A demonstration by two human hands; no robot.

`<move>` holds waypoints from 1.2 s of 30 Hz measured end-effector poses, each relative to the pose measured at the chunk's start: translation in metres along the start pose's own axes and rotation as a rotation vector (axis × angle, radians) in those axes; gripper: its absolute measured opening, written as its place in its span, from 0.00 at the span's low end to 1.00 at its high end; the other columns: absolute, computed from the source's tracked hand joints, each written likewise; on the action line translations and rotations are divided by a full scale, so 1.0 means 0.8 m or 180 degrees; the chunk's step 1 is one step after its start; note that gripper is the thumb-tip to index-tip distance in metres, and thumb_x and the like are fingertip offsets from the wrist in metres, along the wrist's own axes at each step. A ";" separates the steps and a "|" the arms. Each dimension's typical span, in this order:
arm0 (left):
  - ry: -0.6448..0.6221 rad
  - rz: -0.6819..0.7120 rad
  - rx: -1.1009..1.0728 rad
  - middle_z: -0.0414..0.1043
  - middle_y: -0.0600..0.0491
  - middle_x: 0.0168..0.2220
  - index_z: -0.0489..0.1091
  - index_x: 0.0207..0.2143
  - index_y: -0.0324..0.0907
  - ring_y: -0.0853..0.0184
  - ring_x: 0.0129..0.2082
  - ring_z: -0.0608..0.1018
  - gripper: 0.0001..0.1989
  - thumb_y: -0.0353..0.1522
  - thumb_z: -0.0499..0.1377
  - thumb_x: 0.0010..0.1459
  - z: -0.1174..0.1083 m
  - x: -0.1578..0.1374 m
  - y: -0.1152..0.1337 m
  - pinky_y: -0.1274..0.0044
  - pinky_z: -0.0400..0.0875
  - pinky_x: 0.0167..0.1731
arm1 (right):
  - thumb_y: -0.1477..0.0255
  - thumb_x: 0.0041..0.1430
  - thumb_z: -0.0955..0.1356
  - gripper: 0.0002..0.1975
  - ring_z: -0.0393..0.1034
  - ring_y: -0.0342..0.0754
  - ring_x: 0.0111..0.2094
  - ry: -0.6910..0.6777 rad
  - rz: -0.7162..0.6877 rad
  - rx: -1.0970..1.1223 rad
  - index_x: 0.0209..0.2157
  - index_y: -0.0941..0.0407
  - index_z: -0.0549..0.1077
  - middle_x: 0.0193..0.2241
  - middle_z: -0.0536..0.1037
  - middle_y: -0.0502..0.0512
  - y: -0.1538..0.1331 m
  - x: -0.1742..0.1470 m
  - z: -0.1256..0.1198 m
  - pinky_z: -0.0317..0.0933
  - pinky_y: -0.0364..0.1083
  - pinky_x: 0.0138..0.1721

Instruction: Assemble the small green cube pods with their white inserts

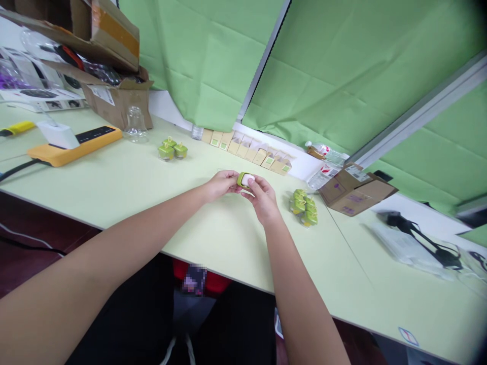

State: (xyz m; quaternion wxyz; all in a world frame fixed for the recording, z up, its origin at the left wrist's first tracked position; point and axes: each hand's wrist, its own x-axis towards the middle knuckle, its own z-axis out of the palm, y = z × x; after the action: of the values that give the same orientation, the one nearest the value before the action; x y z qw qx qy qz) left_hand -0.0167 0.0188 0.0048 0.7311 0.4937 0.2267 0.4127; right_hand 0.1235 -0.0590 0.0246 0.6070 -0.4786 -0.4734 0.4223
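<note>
Over the middle of the table, both my hands meet at a small green lid-like piece (240, 179) with a white insert (247, 179) in it. My left hand (222, 184) pinches it from the left side. From the right, my right hand (262, 196) grips it, its thumb lying on the white part. The piece's far side is hidden. Beyond my left hand stands a cluster of small green-lidded containers (173, 150) with yellow loops on top. Several more green-lidded containers (303, 207) sit to the right of my right hand.
Small kraft boxes (247, 147) line the wall. At left are an orange power strip (76, 147), a clear glass jar (136, 124) and a cardboard box (117, 99). Plastic bottles (325, 165), another box (353, 190) and a black strap (422, 238) lie at right.
</note>
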 end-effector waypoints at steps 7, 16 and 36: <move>0.0000 0.0022 0.0045 0.75 0.51 0.29 0.72 0.32 0.36 0.72 0.28 0.76 0.10 0.32 0.68 0.50 0.000 0.000 0.000 0.76 0.73 0.34 | 0.57 0.48 0.75 0.22 0.76 0.47 0.39 0.0000 0.0028 0.0017 0.42 0.52 0.73 0.43 0.79 0.54 -0.001 -0.001 0.000 0.73 0.49 0.41; 0.0006 0.0019 0.0147 0.75 0.51 0.30 0.72 0.32 0.37 0.71 0.28 0.76 0.12 0.35 0.69 0.50 -0.001 0.000 -0.001 0.75 0.72 0.33 | 0.56 0.49 0.74 0.22 0.76 0.47 0.39 -0.0040 0.0027 -0.0069 0.42 0.52 0.72 0.43 0.79 0.54 0.000 0.000 -0.001 0.73 0.49 0.41; 0.0099 -0.0026 0.0498 0.74 0.51 0.30 0.72 0.33 0.37 0.71 0.27 0.75 0.12 0.37 0.66 0.54 0.000 0.001 0.000 0.76 0.69 0.32 | 0.59 0.48 0.76 0.20 0.75 0.46 0.38 -0.0042 0.0129 0.0145 0.41 0.52 0.74 0.41 0.79 0.52 0.000 0.000 -0.004 0.71 0.46 0.40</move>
State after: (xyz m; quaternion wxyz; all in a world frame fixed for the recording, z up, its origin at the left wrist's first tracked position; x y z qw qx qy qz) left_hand -0.0160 0.0195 0.0051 0.6884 0.5420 0.2716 0.3984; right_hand 0.1264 -0.0597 0.0243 0.6060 -0.4714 -0.4579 0.4483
